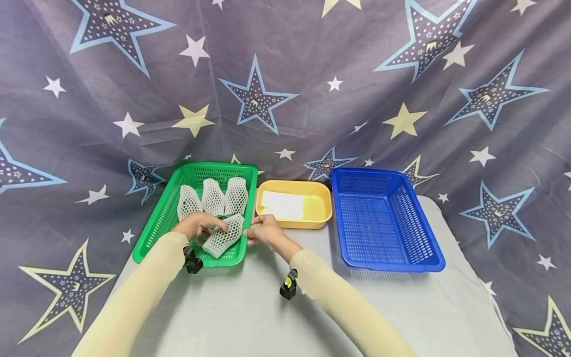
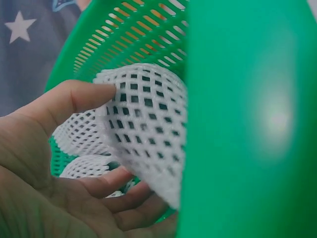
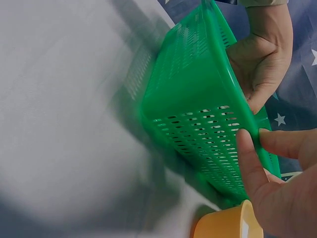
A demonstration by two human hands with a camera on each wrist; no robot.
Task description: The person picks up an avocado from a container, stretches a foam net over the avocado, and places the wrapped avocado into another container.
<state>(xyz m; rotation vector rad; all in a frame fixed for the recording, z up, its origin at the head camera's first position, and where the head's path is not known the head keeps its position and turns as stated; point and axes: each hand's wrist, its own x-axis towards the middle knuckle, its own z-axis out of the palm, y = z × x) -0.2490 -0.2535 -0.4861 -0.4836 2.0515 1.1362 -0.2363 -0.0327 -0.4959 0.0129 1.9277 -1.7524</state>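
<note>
My left hand reaches into the green basket and grips a white foam net sleeve. In the left wrist view, the thumb lies on one end of the mesh sleeve while the other fingers pass beneath it. Three more foam net sleeves lie behind it, side by side in the basket. What is inside the sleeves cannot be made out. At the basket's right side, my right hand pinches the rim; the right wrist view has thumb and fingers on either side of the green basket's edge.
A yellow tub holding white paper-like pieces stands just right of the green basket. Further right is a blue basket with nothing in it. A pale cloth-covered table lies below, and a star-patterned curtain hangs behind.
</note>
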